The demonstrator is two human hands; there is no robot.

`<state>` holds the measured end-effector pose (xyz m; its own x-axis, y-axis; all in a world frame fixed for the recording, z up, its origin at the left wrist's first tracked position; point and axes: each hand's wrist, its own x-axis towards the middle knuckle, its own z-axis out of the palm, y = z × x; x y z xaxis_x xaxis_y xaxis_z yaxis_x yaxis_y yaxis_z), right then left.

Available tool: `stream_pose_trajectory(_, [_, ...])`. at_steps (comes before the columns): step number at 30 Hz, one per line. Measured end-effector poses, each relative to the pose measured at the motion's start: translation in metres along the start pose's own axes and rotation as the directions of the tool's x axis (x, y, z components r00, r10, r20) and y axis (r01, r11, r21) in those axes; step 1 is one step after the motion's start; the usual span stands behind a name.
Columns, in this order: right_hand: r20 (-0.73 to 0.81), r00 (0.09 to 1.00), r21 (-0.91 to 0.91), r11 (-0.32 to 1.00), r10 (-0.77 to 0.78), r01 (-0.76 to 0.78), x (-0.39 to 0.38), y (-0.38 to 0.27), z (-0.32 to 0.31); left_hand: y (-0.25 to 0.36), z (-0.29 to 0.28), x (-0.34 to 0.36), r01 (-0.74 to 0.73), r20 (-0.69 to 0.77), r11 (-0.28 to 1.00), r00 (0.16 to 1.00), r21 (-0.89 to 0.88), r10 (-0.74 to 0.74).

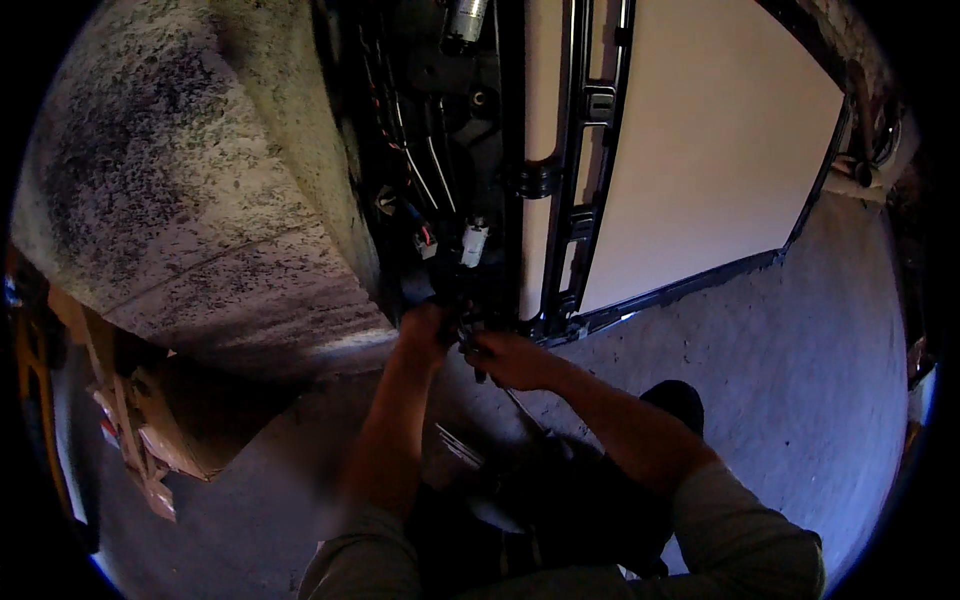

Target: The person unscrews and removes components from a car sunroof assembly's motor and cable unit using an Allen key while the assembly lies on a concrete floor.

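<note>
Both my hands meet low in the dark gap between a rough grey padded block and a framed panel. My left hand is closed at a small dark part, its fingertips lost in shadow. Curled around a small greyish piece beside it is my right hand, also closed; what kind of piece cannot be made out. Just above them hangs a white plastic connector. A smaller connector with a red bit sits to its left, near several loose wires.
The mottled padded block rises at left. A beige panel in a black frame stands at right. A silver cylinder is at the top. Thin metal rods lie below my hands; a torn cardboard box sits lower left.
</note>
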<state>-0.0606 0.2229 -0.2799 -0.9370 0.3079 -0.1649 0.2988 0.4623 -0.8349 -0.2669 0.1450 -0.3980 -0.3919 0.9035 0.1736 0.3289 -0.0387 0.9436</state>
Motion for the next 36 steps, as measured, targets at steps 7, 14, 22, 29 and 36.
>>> stream_pose_trajectory(7, [-0.167, 0.984, -0.255, 0.967, -0.060, 0.015, -0.005, 0.001, -0.015, 0.087, 0.014, -0.004, 0.159, 0.025, 0.966, 0.986, 0.206, -0.167])
stream_pose_trajectory(14, [0.171, 0.919, 0.764, 0.541, 0.354, -0.351, -0.002, -0.002, -0.012, 0.065, 0.012, 0.000, 0.093, 0.042, 0.951, 0.993, 0.296, -0.110])
stream_pose_trajectory(22, [0.050, 0.943, 0.774, 0.584, 0.330, -0.245, 0.021, 0.007, 0.010, 0.002, 0.017, 0.003, 0.247, -0.114, 0.890, 0.944, -0.384, -0.311])
stream_pose_trajectory(29, [0.002, 0.930, 0.732, 0.633, 0.368, -0.252, 0.021, 0.015, 0.001, 0.058, 0.018, 0.012, 0.510, -0.074, 0.650, 0.752, -0.563, -0.655])
stream_pose_trajectory(36, [0.103, 0.924, 0.845, 0.457, 0.369, -0.277, 0.024, 0.016, -0.006, 0.080, 0.022, 0.015, 0.516, -0.131, 0.552, 0.642, -0.655, -0.756])
